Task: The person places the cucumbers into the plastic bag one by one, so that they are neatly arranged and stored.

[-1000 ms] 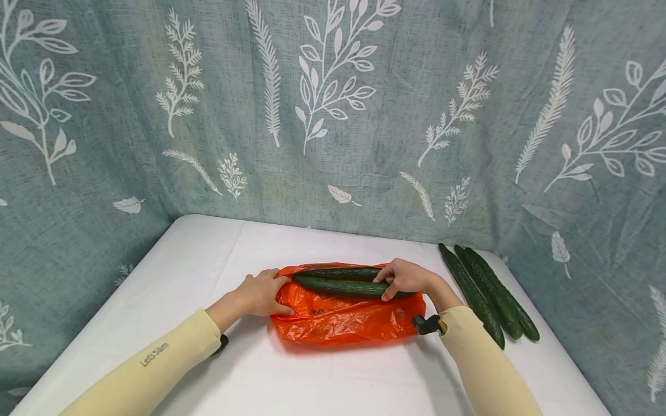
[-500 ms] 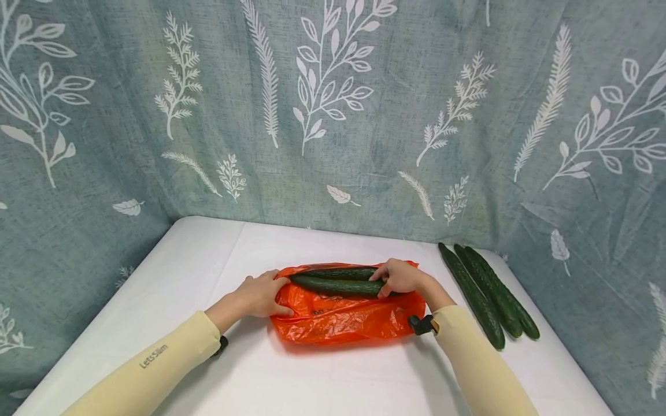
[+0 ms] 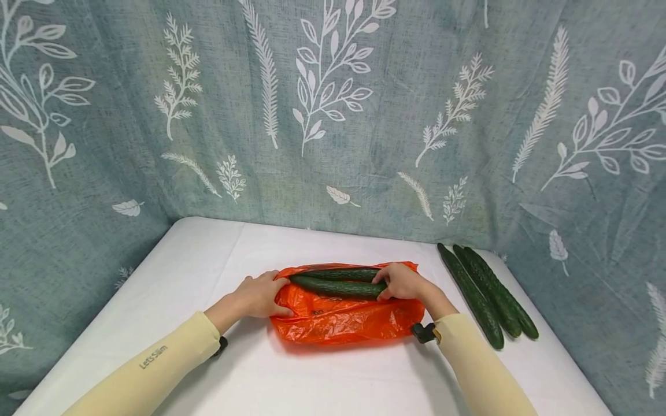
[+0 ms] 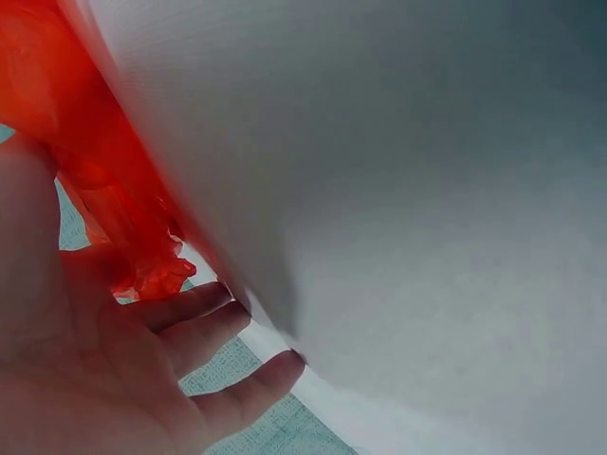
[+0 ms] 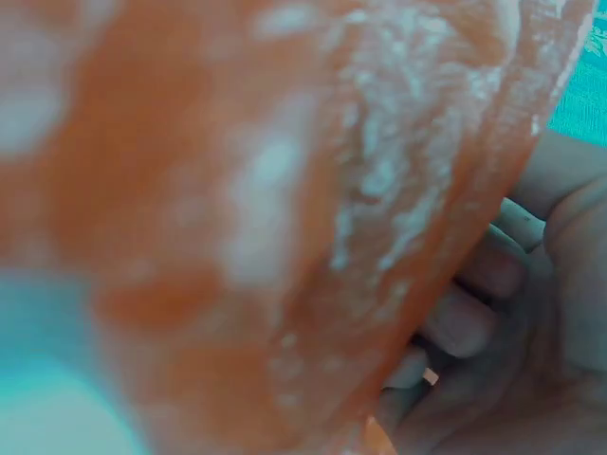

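Observation:
A crinkled red plastic bag (image 3: 343,323) lies mid-table with its mouth open upward. Two dark green cucumbers lie side by side in it, a rear cucumber (image 3: 338,274) and a front cucumber (image 3: 333,286). At the bag's left end, my left hand (image 3: 258,296) holds the plastic by thumb and forefinger; its other fingers (image 4: 251,393) extend to the white tabletop. My right hand (image 3: 403,282) reaches over the bag's right end and grips the front cucumber, covering the right ends of both. Red plastic hides the cucumbers in the right wrist view.
Three more cucumbers (image 3: 486,297) lie together along the right side of the white table (image 3: 333,381). Behind and beside the table hangs a grey-green curtain (image 3: 333,173) with white leaf patterns.
The front cucumber and my right hand have shifted slightly left, and the hand now sits a little lower. My left hand has kept its place on the bag.

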`<action>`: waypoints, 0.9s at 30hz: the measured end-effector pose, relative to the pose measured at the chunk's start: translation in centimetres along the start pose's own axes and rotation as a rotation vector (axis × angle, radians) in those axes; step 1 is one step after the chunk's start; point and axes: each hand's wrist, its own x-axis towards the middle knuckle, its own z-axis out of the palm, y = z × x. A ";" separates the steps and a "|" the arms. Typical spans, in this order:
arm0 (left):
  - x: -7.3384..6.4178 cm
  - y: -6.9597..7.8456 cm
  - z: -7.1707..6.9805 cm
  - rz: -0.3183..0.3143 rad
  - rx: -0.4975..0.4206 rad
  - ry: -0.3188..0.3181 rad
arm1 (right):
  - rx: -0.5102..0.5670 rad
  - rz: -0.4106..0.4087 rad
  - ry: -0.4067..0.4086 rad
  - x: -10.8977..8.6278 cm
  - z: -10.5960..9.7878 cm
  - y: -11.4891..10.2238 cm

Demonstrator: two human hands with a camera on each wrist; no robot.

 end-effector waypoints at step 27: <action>0.5 -0.2 0.3 -0.029 0.009 -0.023 | -0.047 0.056 0.088 -2.7 0.7 0.3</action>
